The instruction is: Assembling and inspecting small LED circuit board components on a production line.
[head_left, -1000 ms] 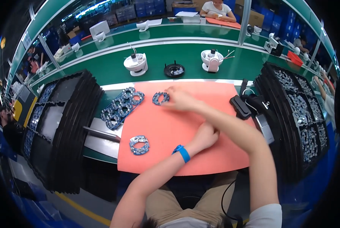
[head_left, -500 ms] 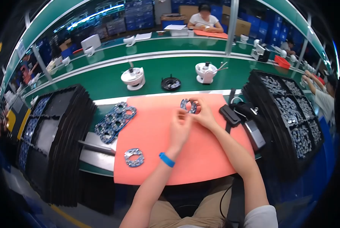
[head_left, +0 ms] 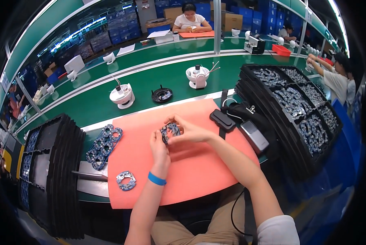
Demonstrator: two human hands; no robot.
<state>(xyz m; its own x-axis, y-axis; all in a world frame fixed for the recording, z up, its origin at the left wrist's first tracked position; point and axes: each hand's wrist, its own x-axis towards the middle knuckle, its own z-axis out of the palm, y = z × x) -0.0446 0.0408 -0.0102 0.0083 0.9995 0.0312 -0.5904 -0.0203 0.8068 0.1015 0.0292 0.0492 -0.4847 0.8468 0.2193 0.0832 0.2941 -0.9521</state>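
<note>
Above the pink mat, both of my hands grip one ring-shaped circuit board. My right hand curls round its right side with thumb and fingers. At its left edge my left hand closes its fingertips; a blue band circles that wrist. Another ring-shaped circuit board lies flat on the mat's near left corner. A larger blue panel of several joined ring boards rests across the mat's left edge.
Stacked black trays stand at left and right, the right stack filled with small boards. Two white camera housings and a black round part sit on the green bench. A grey power bank lies beside the mat. Co-workers sit farther off.
My left hand has closed on the board's left edge, so both hands now hold it. The whole view has shifted, with the bench appearing farther left.
</note>
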